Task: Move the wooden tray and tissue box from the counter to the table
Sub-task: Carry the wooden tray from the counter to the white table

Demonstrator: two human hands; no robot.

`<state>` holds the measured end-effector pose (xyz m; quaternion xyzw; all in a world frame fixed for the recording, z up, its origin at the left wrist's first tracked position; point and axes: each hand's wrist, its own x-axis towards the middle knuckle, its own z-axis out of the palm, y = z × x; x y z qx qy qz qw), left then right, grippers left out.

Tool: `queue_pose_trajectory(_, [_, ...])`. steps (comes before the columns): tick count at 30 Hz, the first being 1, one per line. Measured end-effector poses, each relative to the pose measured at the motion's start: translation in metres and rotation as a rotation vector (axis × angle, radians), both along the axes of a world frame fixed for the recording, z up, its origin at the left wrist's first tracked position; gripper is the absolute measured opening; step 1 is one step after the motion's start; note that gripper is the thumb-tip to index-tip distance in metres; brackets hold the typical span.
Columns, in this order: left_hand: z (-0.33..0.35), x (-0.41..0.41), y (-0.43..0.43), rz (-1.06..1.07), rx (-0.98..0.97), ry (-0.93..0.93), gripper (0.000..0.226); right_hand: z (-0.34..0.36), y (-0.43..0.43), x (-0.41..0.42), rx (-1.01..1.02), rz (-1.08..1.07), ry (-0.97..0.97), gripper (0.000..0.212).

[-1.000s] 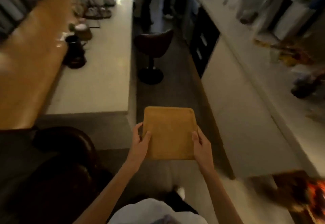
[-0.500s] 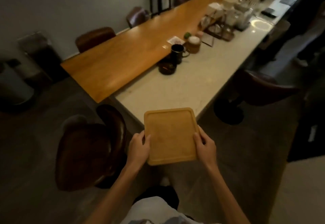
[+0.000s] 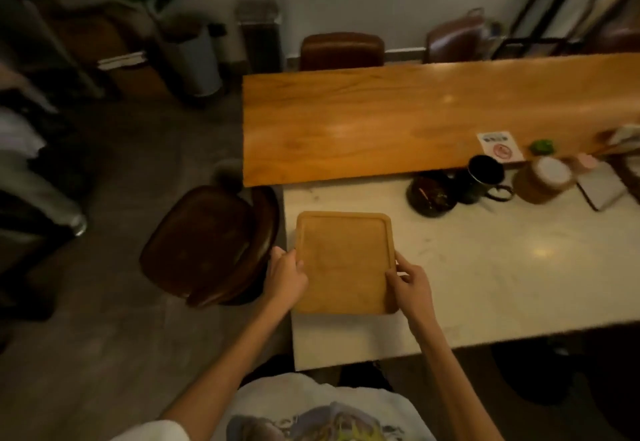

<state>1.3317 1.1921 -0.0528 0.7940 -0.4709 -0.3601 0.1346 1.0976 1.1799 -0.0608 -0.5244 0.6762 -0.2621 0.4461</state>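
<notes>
The wooden tray is a light brown rounded rectangle with a shallow raised rim and nothing in it. I hold it flat by both long sides over the near left corner of the white marble table. My left hand grips its left edge and my right hand grips its right edge. Whether the tray touches the marble I cannot tell. No tissue box is in view.
A long orange wooden table adjoins the marble one at the back. A dark bowl, black mug and lidded jar stand at the right. A brown leather chair sits left of the tray.
I have turned to face the table's end. The tray, earlier held in the air before the table, is now over the marble corner. Both hands keep the same grip.
</notes>
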Motion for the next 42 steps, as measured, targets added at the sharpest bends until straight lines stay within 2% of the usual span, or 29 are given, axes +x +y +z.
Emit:
queue_pose_trajectory(3, [-0.001, -0.009, -0.005, 0.152, 0.008, -0.024, 0.018, -0.008, -0.039, -0.004, 0.022, 0.110, 0.000, 0.044])
queue_pose_trajectory(8, [-0.012, -0.006, -0.003, 0.328, 0.005, -0.021, 0.037, -0.021, -0.063, -0.008, 0.094, 0.194, -0.043, 0.044])
queue_pose_trajectory(20, [-0.039, -0.007, -0.033, 0.242, 0.033, -0.055, 0.041, -0.058, -0.071, 0.001, 0.108, 0.160, 0.152, 0.043])
queue_pose_trajectory(29, [-0.047, -0.002, -0.040, 0.271, 0.075, 0.015, 0.052, -0.064, -0.081, 0.014, 0.070, 0.185, 0.211, 0.042])
queue_pose_trajectory(42, [-0.058, 0.015, -0.076, 0.289, 0.018, -0.010, 0.047, -0.061, -0.114, 0.028, 0.032, 0.210, 0.234, 0.043])
